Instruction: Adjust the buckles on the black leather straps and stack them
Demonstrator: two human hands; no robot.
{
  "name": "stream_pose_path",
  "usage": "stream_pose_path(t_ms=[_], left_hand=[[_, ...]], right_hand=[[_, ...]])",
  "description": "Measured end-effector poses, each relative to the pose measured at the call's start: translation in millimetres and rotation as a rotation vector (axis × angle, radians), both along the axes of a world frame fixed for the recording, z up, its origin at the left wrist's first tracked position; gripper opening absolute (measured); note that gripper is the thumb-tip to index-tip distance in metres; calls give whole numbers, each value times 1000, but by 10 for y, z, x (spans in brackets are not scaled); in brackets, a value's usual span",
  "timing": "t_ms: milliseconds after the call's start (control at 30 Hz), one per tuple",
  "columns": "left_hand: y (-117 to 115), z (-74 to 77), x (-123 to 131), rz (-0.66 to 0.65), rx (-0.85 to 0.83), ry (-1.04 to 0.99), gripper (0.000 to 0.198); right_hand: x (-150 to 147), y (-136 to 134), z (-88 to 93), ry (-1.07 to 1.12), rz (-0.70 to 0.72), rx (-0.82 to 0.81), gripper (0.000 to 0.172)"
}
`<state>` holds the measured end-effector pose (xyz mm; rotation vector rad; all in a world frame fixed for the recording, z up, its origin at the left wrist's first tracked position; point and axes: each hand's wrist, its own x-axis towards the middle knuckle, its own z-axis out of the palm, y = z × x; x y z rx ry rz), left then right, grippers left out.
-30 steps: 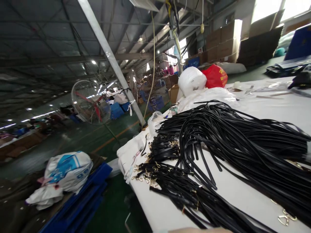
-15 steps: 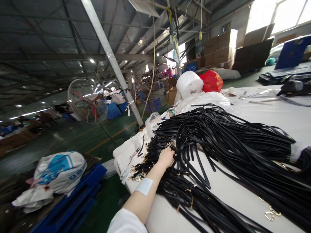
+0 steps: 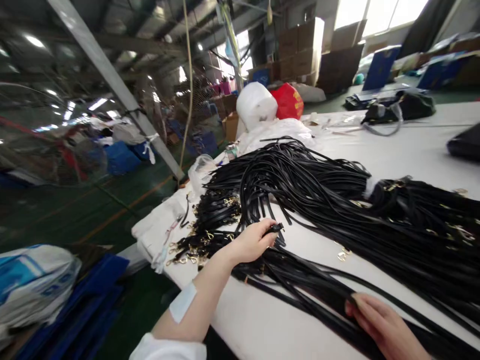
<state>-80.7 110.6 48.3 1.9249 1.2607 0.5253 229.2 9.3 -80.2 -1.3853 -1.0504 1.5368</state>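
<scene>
The left hand (image 3: 250, 243) reaches out over the white table (image 3: 247, 325), its forearm bearing a white patch (image 3: 182, 302) near the elbow. Thumb and fingers are pinched together on a black strap end (image 3: 276, 229), which sticks out just past the fingertips toward the big heap. That strap end sits at the near edge of the pile of black straps (image 3: 318, 185), which fans across the middle of the table.

Just to the left of the hand lies a cluster of gold clasps (image 3: 193, 256) on the strap ends near the table's edge.

The right hand (image 3: 388, 330) is low at the near right corner, partly cut off by the frame. Its fingers (image 3: 356, 301) lie stretched along a bundle of straps (image 3: 300, 285) that runs from under the left hand toward it. They touch the top of the bundle, but I cannot tell whether they close around it.

At the far end of the table stand a white wrapped roll (image 3: 255, 102) and a red bag (image 3: 288, 100) side by side. A dark bag (image 3: 408, 105) lies well off to the right.
</scene>
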Motion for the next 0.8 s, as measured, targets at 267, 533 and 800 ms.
stream_pose_path(t_ms=[267, 533, 800], left_hand=[[-177, -365, 945, -50, -510, -652, 17], [-146, -292, 931, -218, -533, -608, 32], [-94, -283, 862, -294, -533, -655, 42]], right_hand=[[-5, -8, 114, 439, -142, -29, 37], [-11, 0, 96, 493, -137, -21, 36], [0, 7, 55, 486, -150, -22, 36]])
